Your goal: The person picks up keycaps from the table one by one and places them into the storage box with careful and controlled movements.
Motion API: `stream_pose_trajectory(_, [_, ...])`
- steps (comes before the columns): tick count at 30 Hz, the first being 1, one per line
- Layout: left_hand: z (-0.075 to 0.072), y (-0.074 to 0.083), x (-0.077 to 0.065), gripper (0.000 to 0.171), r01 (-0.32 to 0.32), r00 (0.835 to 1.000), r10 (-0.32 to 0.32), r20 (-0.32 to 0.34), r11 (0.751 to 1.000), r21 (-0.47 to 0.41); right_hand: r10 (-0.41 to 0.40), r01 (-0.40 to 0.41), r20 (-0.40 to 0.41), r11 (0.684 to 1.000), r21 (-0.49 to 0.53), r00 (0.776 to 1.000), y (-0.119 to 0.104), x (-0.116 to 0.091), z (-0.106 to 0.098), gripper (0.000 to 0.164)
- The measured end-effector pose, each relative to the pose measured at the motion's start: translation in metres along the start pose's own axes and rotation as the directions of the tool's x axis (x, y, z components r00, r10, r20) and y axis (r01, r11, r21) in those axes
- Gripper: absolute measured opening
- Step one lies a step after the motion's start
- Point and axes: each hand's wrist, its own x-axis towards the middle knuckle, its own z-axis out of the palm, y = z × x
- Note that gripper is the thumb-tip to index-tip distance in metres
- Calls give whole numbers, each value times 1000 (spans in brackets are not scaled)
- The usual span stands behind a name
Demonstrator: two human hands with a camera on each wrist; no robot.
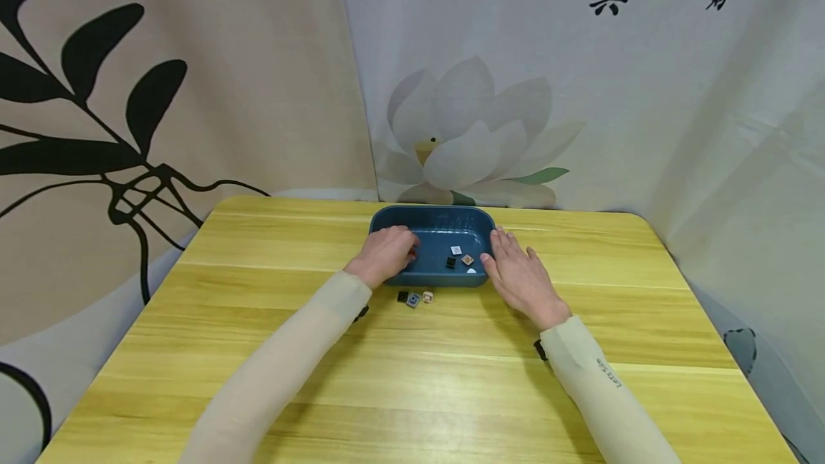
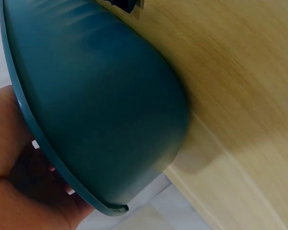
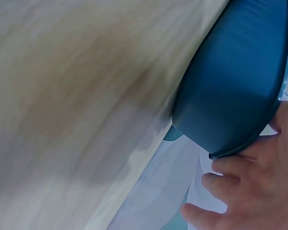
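A dark blue rectangular plastic basin [image 1: 428,280] stands near the table's far edge. My left hand [image 1: 389,253] reaches over its left side, with curled fingers down inside; whether they hold anything is hidden. In the left wrist view the thumb and fingers [image 2: 5,129] show beyond the basin's rim. My right hand [image 1: 522,278] rests against the basin's right end with its fingers extended. Inside lie a white square piece [image 1: 456,250], a black one [image 1: 450,262], a brownish one [image 1: 467,260] and a partly hidden white one [image 1: 471,271].
On the wooden table [image 1: 425,378], just in front of the basin, sit a small black piece [image 1: 402,296], a grey-blue piece [image 1: 413,300] and a pale pinkish piece [image 1: 428,296]. A printed curtain [image 1: 477,34] hangs directly behind the table.
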Motion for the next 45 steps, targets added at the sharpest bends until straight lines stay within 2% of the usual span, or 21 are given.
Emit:
stream_pose_trajectory(4, [1,-1,-1,28,2,1000,-2,-14,1000,15,2,-2,2,1000,1,1000,-1,0,0,68])
stream_pose_trajectory(8, [0,-4,-7,37,9,998,-8,-62,1000,5,3,-3,4,1000,6,1000,-1,1,0,68])
stream_pose_trajectory(12, [-2,-9,-18,41,14,991,-19,-131,999,-39,3,-3,9,1000,8,1000,-1,1,0,68])
stream_pose_trajectory(16, [-5,-17,-30,42,-9,978,-10,-206,996,-91,10,-10,12,1000,10,1000,-1,1,0,68])
stream_pose_trajectory(20, [-6,-24,-43,45,-1,969,-32,-244,991,-136,17,-17,16,1000,15,1000,-2,0,-2,68])
stream_pose_trajectory(25, [-7,-33,-59,51,38,968,-78,-239,985,-166,15,-16,17,1000,13,1000,-2,0,-2,68])
stream_pose_trajectory(36, [-3,-52,-89,59,97,968,-134,-213,980,-173,10,-10,14,1000,8,1000,-2,0,-1,69])
stream_pose_trajectory(45, [6,-70,-108,65,105,973,-129,-193,986,-132,9,-9,14,1000,7,1000,-2,-1,-1,69])
